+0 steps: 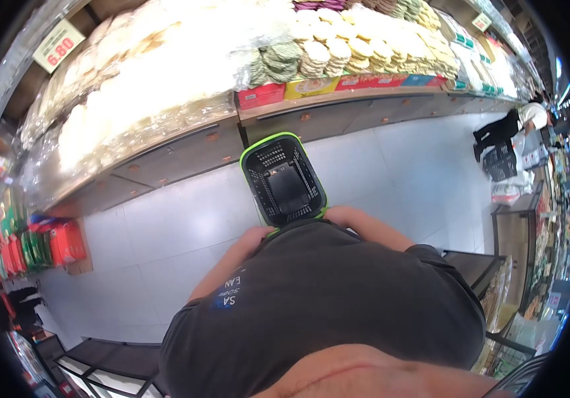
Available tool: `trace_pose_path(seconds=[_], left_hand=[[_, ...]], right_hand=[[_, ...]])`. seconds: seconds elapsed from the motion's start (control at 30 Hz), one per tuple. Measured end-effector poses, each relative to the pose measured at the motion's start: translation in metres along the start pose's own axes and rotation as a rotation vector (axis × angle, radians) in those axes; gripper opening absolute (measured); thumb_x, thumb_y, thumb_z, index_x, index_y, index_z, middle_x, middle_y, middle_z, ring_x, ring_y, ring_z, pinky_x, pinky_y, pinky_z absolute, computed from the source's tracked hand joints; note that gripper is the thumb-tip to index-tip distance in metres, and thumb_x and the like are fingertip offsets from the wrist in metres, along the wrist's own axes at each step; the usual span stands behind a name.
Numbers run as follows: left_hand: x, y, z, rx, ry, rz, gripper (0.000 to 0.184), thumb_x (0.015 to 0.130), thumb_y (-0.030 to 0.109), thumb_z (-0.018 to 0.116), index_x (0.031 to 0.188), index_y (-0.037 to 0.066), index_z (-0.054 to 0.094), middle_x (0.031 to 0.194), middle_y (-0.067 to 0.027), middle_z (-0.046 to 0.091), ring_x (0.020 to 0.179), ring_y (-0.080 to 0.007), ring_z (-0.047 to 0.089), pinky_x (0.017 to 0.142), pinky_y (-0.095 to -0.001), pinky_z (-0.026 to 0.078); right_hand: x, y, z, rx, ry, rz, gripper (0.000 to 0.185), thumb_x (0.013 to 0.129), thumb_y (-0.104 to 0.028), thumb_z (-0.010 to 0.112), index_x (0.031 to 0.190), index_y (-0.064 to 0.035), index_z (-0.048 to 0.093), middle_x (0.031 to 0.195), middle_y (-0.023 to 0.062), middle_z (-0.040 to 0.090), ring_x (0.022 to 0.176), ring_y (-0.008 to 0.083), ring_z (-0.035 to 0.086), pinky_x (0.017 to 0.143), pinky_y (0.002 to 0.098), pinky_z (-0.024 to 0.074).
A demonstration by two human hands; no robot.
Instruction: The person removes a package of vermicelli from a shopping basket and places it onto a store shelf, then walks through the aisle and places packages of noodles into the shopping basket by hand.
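A black shopping basket [283,180] with a bright green rim hangs or stands in front of my belly, above the pale floor. My left hand [256,237] is at the left end of its near rim, fingers mostly hidden. At the right end of that rim my right hand [339,215] is closed on the green edge. Perforated walls and a dark bottom show inside the basket; I see no goods in it. Whether it touches the floor I cannot tell.
Long shelves ahead carry bagged pale goods [145,86] and stacked yellow rounds [364,50] above coloured boxes [262,95]. A price sign [59,45] reads 6.80. Red packages [66,242] stand at the left. To the right a person [504,132] bends beside bags [510,186].
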State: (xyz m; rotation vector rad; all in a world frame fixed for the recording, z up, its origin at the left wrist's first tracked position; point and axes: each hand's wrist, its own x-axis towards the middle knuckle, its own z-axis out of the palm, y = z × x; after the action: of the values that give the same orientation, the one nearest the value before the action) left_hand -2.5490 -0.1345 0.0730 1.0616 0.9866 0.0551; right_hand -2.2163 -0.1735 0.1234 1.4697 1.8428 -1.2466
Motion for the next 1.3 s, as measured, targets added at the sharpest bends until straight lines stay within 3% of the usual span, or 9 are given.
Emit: trace_pose_path(seconds=[0.03, 0.23, 0.4, 0.73, 0.83, 0.93, 1.03, 1.3], left_hand=[[-0.001, -0.003, -0.002, -0.038, 0.015, 0.028, 0.03, 0.09, 0.028, 0.061, 0.097, 0.0, 0.072, 0.091, -0.0125, 0.071, 0.08, -0.0203, 0.063, 0.074, -0.0337, 0.048], [-0.013, 0.007, -0.015, 0.705, 0.136, 0.336, 0.021, 0.088, 0.02, 0.055, 0.104, 0.014, 0.068, 0.095, -0.0148, 0.07, 0.087, -0.0303, 0.066, 0.077, -0.0379, 0.049], [-0.01, 0.007, -0.013, 0.799, 0.192, 0.355, 0.022, 0.089, 0.021, 0.053, 0.105, 0.014, 0.066, 0.098, -0.0156, 0.069, 0.09, -0.0343, 0.066, 0.078, -0.0401, 0.05], [0.026, 0.001, 0.007, 0.913, 0.252, 0.28, 0.022, 0.088, 0.025, 0.054, 0.107, 0.018, 0.064, 0.095, -0.0149, 0.069, 0.09, -0.0341, 0.066, 0.077, -0.0413, 0.05], [0.054, -0.011, 0.019, 0.782, 0.211, 0.282, 0.036, 0.081, 0.04, 0.067, 0.109, 0.018, 0.064, 0.095, -0.0177, 0.07, 0.092, -0.0398, 0.065, 0.076, -0.0459, 0.049], [0.058, 0.0, 0.04, 0.78, 0.204, 0.298, 0.035, 0.081, 0.039, 0.066, 0.108, 0.018, 0.063, 0.094, -0.0168, 0.07, 0.091, -0.0393, 0.065, 0.076, -0.0463, 0.049], [0.061, 0.023, 0.067, 0.875, 0.191, 0.253, 0.025, 0.086, 0.029, 0.058, 0.109, 0.019, 0.062, 0.095, -0.0138, 0.069, 0.091, -0.0339, 0.067, 0.077, -0.0419, 0.051], [0.096, 0.077, 0.132, 1.036, 0.187, 0.169, 0.033, 0.084, 0.042, 0.064, 0.108, 0.02, 0.062, 0.092, -0.0128, 0.071, 0.089, -0.0354, 0.067, 0.075, -0.047, 0.051]], right_hand=[[0.002, -0.004, -0.004, 0.033, -0.02, 0.024, 0.04, 0.082, -0.037, 0.066, 0.11, -0.0091, 0.072, 0.11, 0.0189, 0.069, 0.104, 0.0377, 0.065, 0.087, 0.0454, 0.0503], [0.022, 0.008, 0.007, 0.337, -0.03, 0.09, 0.043, 0.084, -0.035, 0.066, 0.111, -0.0014, 0.07, 0.111, 0.0196, 0.07, 0.102, 0.0334, 0.066, 0.087, 0.0442, 0.0492], [0.011, -0.007, -0.009, 0.543, -0.01, 0.106, 0.039, 0.088, -0.033, 0.062, 0.112, -0.0022, 0.07, 0.111, 0.0186, 0.069, 0.101, 0.0295, 0.064, 0.088, 0.0435, 0.0481], [-0.009, 0.017, -0.019, 0.408, 0.004, 0.05, 0.039, 0.09, -0.033, 0.06, 0.111, -0.0021, 0.071, 0.112, 0.0183, 0.069, 0.103, 0.0292, 0.063, 0.089, 0.0434, 0.0475], [-0.025, 0.032, -0.023, 0.398, 0.035, 0.05, 0.039, 0.09, -0.033, 0.06, 0.111, -0.002, 0.071, 0.112, 0.0185, 0.069, 0.104, 0.0297, 0.063, 0.09, 0.0435, 0.0475], [-0.041, 0.053, -0.022, 0.407, 0.066, 0.054, 0.039, 0.09, -0.033, 0.06, 0.111, -0.002, 0.071, 0.112, 0.0188, 0.069, 0.104, 0.0301, 0.063, 0.09, 0.0435, 0.0475], [-0.059, 0.074, -0.02, 0.425, 0.096, 0.06, 0.039, 0.09, -0.033, 0.06, 0.111, -0.0019, 0.07, 0.112, 0.0191, 0.069, 0.105, 0.0305, 0.063, 0.09, 0.0436, 0.0475], [-0.094, 0.143, -0.012, 0.378, 0.108, 0.058, 0.039, 0.089, -0.032, 0.061, 0.11, -0.0013, 0.07, 0.114, 0.0209, 0.068, 0.109, 0.0335, 0.063, 0.091, 0.0439, 0.0471]])
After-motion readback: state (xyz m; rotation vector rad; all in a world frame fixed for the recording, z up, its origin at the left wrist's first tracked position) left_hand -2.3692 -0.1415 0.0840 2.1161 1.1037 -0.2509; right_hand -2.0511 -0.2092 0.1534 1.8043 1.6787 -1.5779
